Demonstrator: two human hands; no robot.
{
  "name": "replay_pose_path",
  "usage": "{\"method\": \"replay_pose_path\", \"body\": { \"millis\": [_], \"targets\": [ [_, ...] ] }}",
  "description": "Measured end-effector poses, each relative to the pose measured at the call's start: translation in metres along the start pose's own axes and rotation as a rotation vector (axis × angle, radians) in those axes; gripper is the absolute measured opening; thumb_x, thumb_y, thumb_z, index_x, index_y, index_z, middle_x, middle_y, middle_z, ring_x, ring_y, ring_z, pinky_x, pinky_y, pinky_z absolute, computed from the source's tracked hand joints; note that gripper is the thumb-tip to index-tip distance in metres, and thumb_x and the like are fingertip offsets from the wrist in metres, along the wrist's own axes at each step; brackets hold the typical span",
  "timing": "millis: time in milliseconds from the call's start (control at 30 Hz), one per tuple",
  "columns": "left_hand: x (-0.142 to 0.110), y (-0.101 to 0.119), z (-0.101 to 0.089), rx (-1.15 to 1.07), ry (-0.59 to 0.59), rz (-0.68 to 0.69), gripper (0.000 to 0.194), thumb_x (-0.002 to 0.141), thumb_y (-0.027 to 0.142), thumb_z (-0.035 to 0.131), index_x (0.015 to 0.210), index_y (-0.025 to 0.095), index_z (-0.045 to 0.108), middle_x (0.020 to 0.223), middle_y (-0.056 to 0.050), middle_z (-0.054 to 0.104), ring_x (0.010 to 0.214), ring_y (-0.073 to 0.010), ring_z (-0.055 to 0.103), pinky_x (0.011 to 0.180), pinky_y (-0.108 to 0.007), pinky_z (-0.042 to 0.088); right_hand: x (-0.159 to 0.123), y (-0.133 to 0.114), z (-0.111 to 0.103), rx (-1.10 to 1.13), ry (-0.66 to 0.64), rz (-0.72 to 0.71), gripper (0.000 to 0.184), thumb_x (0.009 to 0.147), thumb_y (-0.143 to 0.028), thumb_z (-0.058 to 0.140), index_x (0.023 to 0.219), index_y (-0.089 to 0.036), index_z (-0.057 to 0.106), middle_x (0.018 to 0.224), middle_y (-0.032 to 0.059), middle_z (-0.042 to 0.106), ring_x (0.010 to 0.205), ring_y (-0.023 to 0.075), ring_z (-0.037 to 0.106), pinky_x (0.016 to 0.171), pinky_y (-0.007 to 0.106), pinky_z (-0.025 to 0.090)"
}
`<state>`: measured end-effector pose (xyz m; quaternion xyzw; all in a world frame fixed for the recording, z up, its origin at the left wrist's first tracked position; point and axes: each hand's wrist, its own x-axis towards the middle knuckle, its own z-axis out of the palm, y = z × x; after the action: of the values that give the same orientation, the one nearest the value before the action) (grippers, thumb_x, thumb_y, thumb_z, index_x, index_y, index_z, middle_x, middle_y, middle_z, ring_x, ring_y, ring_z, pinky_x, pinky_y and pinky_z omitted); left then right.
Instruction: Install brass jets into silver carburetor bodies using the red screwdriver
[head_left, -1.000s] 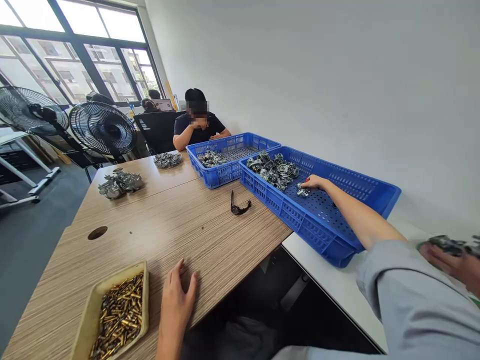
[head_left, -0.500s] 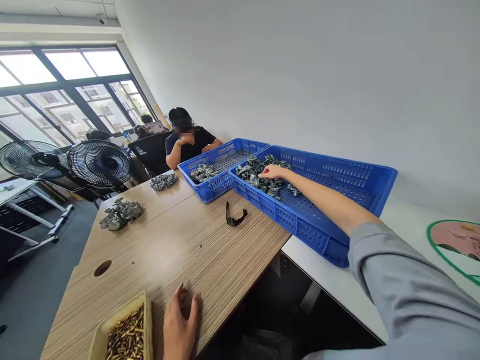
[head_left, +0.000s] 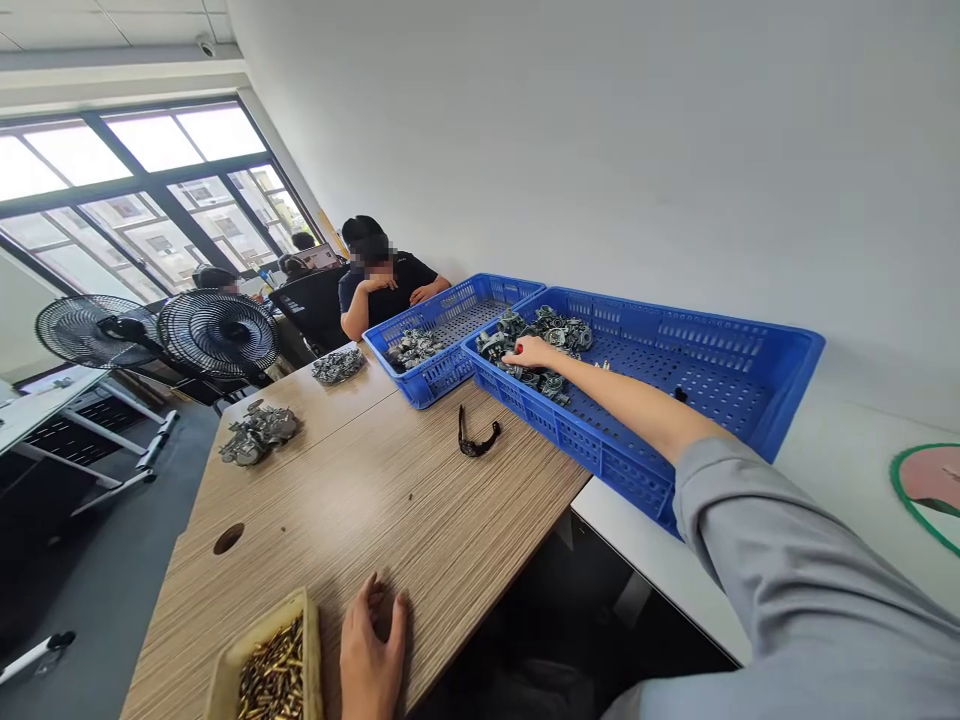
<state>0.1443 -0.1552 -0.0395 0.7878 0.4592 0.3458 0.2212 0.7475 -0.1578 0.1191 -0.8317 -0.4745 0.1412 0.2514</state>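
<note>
A heap of grey cast-metal parts (head_left: 556, 330) lies bunched at one end of a blue perforated plastic crate (head_left: 720, 335), the rest of its floor mostly bare. The parts are jumbled and tangled, some ring-shaped (too tangled to count). The right hand (head_left: 531, 352) lies over the heap's edge, fingers stretched out. Just beside the left hand (head_left: 371, 650) sits a shallow beige tray (head_left: 313, 650), packed with short brass-coloured pieces (head_left: 274, 675) — all loose, lying every which way.

A loose pale grey sleeve (head_left: 780, 570) is worn on the right arm (head_left: 622, 395) beside the blue plastic crate (head_left: 720, 325), and red polish is seen on a fingernail (head_left: 518, 349) of the right hand (head_left: 534, 352)
</note>
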Motion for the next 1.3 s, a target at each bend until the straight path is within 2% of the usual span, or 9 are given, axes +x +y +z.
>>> {"method": "replay_pose_path", "body": {
  "millis": [200,367,467,567,700,833,1000,1100,1300],
  "targets": [
    [0.002,-0.001,0.001,0.012,0.015,-0.012,0.084,0.087,0.079,0.063,0.138,0.012,0.066,0.118,-0.017,0.075,0.108,-0.0367,0.076,0.104,-0.061,0.063,-0.01,-0.012,-0.005,-0.033,0.095,0.016,0.031,0.093,-0.049,0.079,0.09,-0.022,0.064,0.086,0.0069,0.073,0.076,0.0213,0.066,0.066,0.029,0.045],
    [0.003,-0.004,0.002,0.04,0.006,-0.02,0.086,0.086,0.081,0.062,0.137,0.012,0.065,0.118,-0.017,0.075,0.108,-0.036,0.075,0.105,-0.06,0.062,-0.039,-0.001,-0.058,-0.137,0.138,-0.038,0.031,0.092,-0.046,0.08,0.097,-0.021,0.062,0.106,0.0087,0.074,0.088,0.0209,0.063,0.072,0.03,0.041],
    [0.003,-0.006,0.002,0.054,-0.012,-0.011,0.087,0.087,0.082,0.061,0.14,0.013,0.064,0.12,-0.017,0.074,0.108,-0.0357,0.074,0.106,-0.06,0.061,-0.07,0.02,-0.093,-0.212,0.069,-0.056,0.035,0.084,-0.044,0.087,0.089,-0.022,0.061,0.096,0.0057,0.073,0.085,0.0206,0.061,0.071,0.031,0.038],
    [0.004,-0.007,0.003,0.073,-0.023,0.006,0.089,0.088,0.082,0.059,0.142,0.013,0.063,0.121,-0.017,0.074,0.11,-0.0362,0.073,0.105,-0.06,0.061,-0.109,0.049,-0.109,-0.311,-0.077,-0.032,0.037,0.078,-0.044,0.089,0.081,-0.023,0.06,0.085,0.0026,0.068,0.081,0.0205,0.06,0.07,0.031,0.037],
    [0.004,-0.009,0.004,0.094,-0.014,0.028,0.092,0.088,0.084,0.057,0.144,0.012,0.062,0.124,-0.018,0.073,0.112,-0.0373,0.072,0.106,-0.061,0.061,-0.157,0.082,-0.096,-0.433,-0.275,0.052,0.043,0.076,-0.056,0.089,0.077,-0.024,0.06,0.078,0.001,0.067,0.077,0.0215,0.062,0.067,0.031,0.039],
    [0.003,-0.008,0.005,0.096,-0.012,0.042,0.092,0.09,0.084,0.056,0.146,0.011,0.061,0.123,-0.018,0.073,0.112,-0.0372,0.072,0.108,-0.062,0.06,-0.176,0.097,-0.081,-0.492,-0.317,0.126,0.043,0.071,-0.055,0.093,0.076,-0.024,0.063,0.078,0.0036,0.071,0.076,0.0245,0.067,0.064,0.033,0.042],
    [0.003,-0.006,0.004,0.059,-0.005,0.041,0.092,0.088,0.084,0.057,0.143,0.011,0.063,0.12,-0.018,0.074,0.112,-0.0378,0.073,0.106,-0.062,0.061,-0.146,0.084,-0.082,-0.538,-0.216,0.125,0.031,0.085,-0.047,0.085,0.094,-0.02,0.073,0.1,0.0138,0.079,0.093,0.0311,0.074,0.07,0.034,0.047],
    [0.002,-0.003,0.003,0.054,-0.015,0.007,0.09,0.088,0.084,0.058,0.142,0.012,0.063,0.123,-0.018,0.074,0.114,-0.0383,0.073,0.108,-0.063,0.06,-0.12,0.064,-0.071,-0.488,-0.203,0.042,0.032,0.097,-0.046,0.073,0.113,-0.019,0.074,0.116,0.014,0.08,0.097,0.0274,0.076,0.074,0.032,0.05],
    [0.003,-0.009,0.003,0.029,-0.001,0.017,0.087,0.088,0.081,0.06,0.141,0.012,0.064,0.12,-0.018,0.075,0.113,-0.0374,0.074,0.108,-0.062,0.061,-0.095,0.03,-0.032,-0.42,-0.289,-0.116,0.033,0.093,-0.039,0.078,0.12,-0.021,0.074,0.115,0.0083,0.081,0.094,0.0236,0.076,0.077,0.029,0.052]
  ]
}}
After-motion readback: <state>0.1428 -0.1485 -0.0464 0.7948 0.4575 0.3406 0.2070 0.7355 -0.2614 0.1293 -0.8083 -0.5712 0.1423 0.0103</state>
